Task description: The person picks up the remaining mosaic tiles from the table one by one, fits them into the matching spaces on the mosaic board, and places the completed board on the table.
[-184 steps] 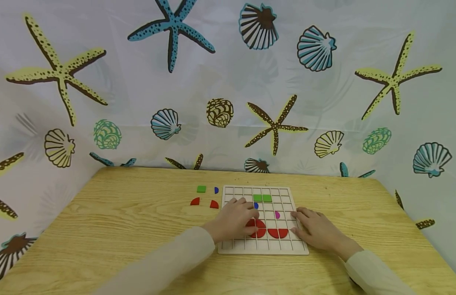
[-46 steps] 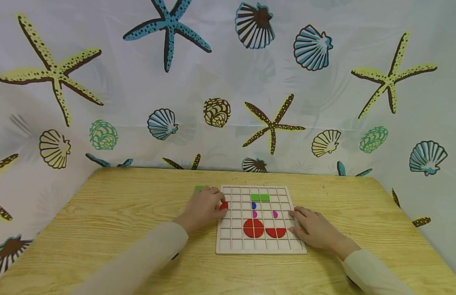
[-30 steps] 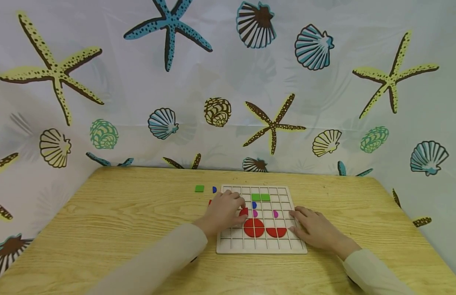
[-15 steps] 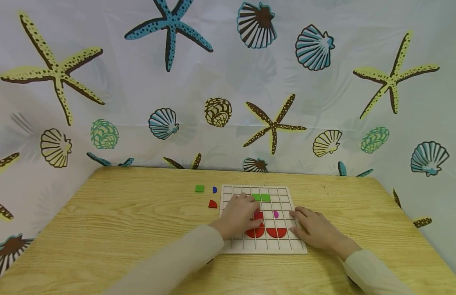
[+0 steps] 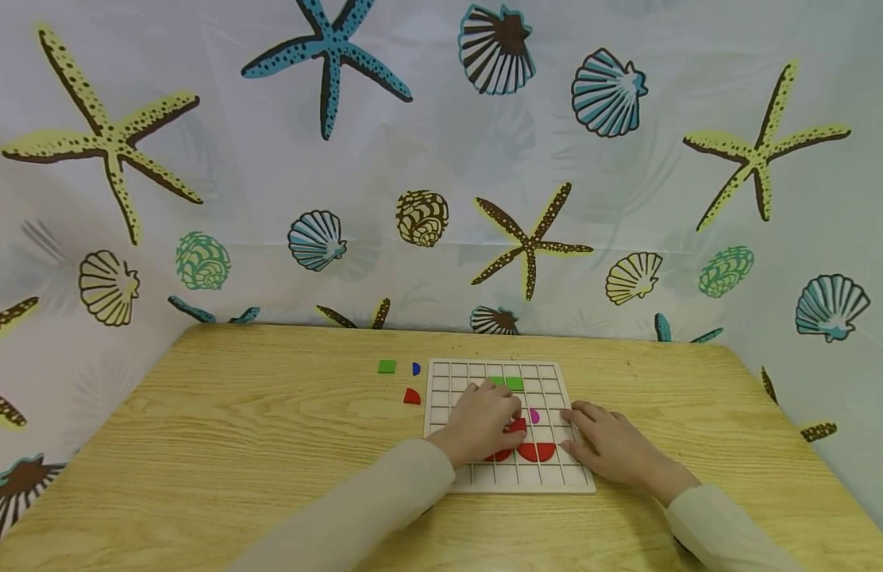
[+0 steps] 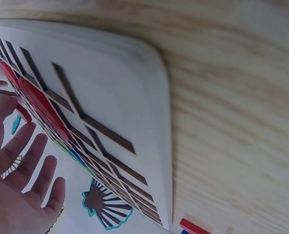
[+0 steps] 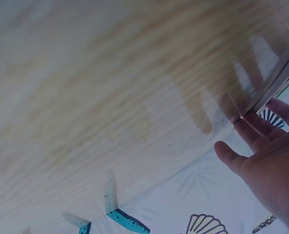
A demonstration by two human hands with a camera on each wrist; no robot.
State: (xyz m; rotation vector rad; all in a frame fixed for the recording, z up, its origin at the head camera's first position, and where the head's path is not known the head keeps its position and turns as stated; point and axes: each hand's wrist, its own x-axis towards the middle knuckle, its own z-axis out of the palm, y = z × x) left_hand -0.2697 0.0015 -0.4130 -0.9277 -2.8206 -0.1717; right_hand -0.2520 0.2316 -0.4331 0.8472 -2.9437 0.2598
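My left hand [image 5: 480, 423] pinches a red quarter-circle tile [image 5: 518, 426] between thumb and fingers, over the middle of the white grid board [image 5: 484, 477]. In the left wrist view the same red tile [image 6: 23, 113] appears tilted at the fingertips, the other fingers spread. Just beneath the hand, red tiles [image 5: 500, 456] on the board are partly covered. Right of these lies a red half circle [image 5: 537, 452], with a pink half-disc [image 5: 534, 415] above it. Two green squares [image 5: 514, 383] sit farther back. My right hand [image 5: 615, 446] rests with extended fingertips at the board's right edge.
Left of the board, on the wooden table [image 5: 270, 429], lie a loose green square [image 5: 387, 366], a blue half-disc [image 5: 416, 369] and a red quarter-circle [image 5: 411, 396]. A shell-and-starfish cloth [image 5: 370, 175] stands behind and at both sides.
My left hand has picked up one red quarter-circle from the left of the board and carried it rightward over the grid. The right hand has stayed at the board's edge.
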